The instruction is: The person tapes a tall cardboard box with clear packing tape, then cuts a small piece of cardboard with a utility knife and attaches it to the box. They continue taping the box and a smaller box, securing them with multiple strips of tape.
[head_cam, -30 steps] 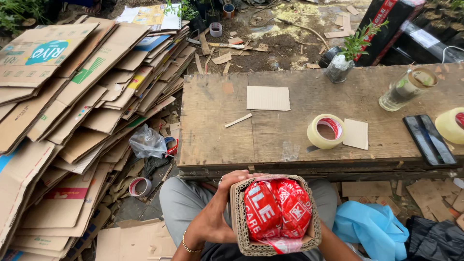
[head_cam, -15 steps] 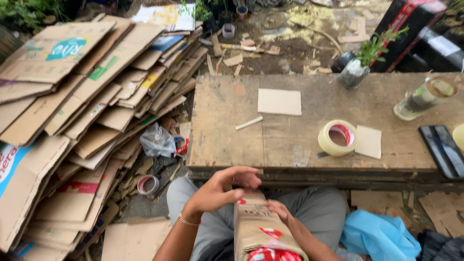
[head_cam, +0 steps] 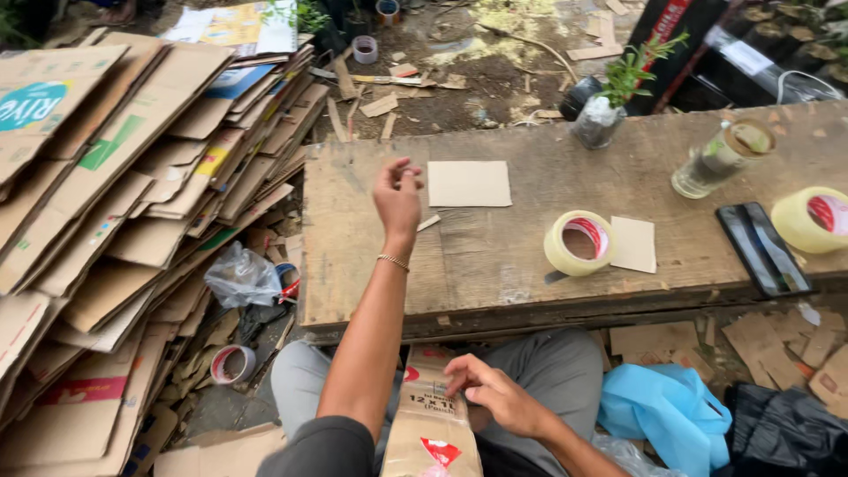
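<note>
My left hand [head_cam: 398, 196] is stretched out over the wooden table [head_cam: 371, 274], fingers loosely bent and holding nothing. It hovers just left of a flat cardboard rectangle [head_cam: 469, 183] and above a small pale stick [head_cam: 429, 223]. A thin bracelet sits on that wrist. My right hand [head_cam: 495, 396] stays low on my lap, with its fingers gripping the top of a brown cardboard box [head_cam: 430, 426] that has red and white print. The box stands upright between my knees.
On the table are a tape roll [head_cam: 579, 243], a small cardboard square [head_cam: 634, 244], a dark phone [head_cam: 764, 249], a second tape roll [head_cam: 809, 219], a glass bottle [head_cam: 720, 157] and a bagged plant [head_cam: 604, 113]. Flattened cardboard [head_cam: 106, 185] is stacked left. A blue bag [head_cam: 671, 411] lies right.
My left hand has let go of the box and reached forward over the table. The box has been turned upright on my lap and only my right hand holds it.
</note>
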